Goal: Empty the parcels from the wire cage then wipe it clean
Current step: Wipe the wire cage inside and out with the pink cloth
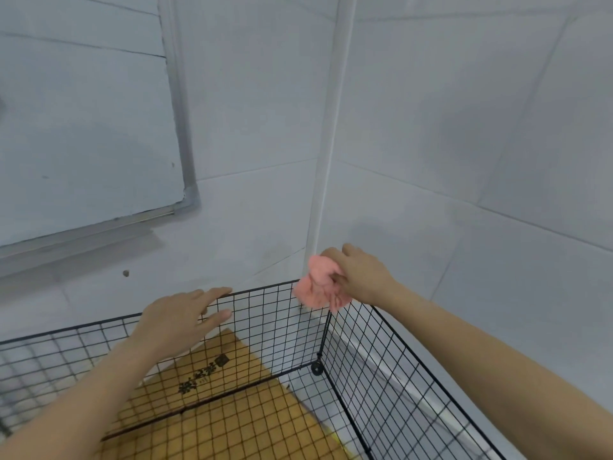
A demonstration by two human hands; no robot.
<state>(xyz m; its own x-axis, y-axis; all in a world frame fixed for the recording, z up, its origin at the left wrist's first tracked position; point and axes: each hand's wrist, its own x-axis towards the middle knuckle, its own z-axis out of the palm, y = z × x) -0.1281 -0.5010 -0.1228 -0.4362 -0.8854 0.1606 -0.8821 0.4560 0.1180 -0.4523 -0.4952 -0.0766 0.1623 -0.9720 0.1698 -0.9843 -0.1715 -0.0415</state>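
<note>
Left: whiteboard [83, 127] on the tiled wall [252, 94]. Left hand [179, 320] flat, fingers straight, tips resting on the top rim of the wire cage [272, 313], holding nothing. Flat brown cardboard [232, 410] with black print at the cage bottom. Right hand [361, 277] clenched around a bunched pink cloth [320, 287], which touches the cage's far corner rim, just below a white corner pipe [328, 144].

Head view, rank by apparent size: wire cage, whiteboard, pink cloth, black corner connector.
1. wire cage, cut off by the frame
2. whiteboard, also cut off, so its place against the cage is unsure
3. pink cloth
4. black corner connector
</note>
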